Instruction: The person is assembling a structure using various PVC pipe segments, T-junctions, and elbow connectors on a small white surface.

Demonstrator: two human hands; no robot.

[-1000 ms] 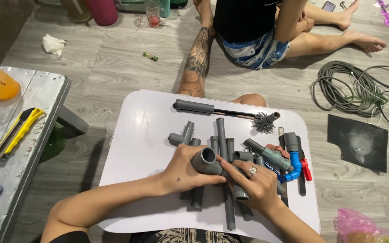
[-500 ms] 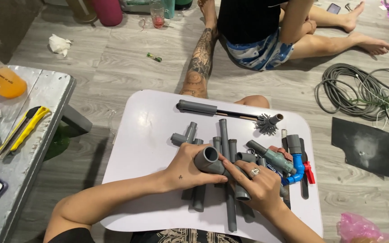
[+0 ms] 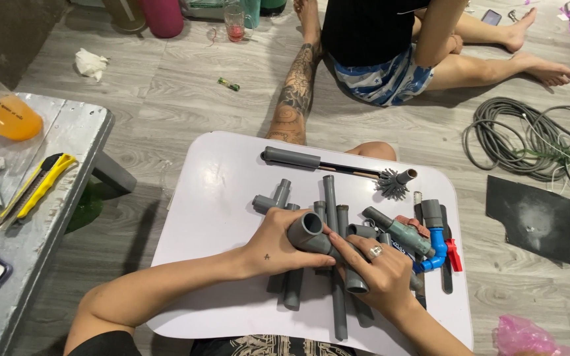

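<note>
Both hands close on one grey pipe elbow (image 3: 311, 234) above the white table (image 3: 212, 198): left hand (image 3: 275, 244) wraps its open end, right hand (image 3: 377, 270) apparently grips the lower part, over loose grey pipes (image 3: 334, 264).

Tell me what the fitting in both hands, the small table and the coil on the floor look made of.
Grey pipe fitting: likely rigid plastic, matte, moulded socket end.
White table: smooth, faintly glossy, plastic or laminate.
Coiled cable: flexible grey sheathing, likely rubber or plastic.

Head camera looks steeply down — close over the white table (image 3: 219, 198).
</note>
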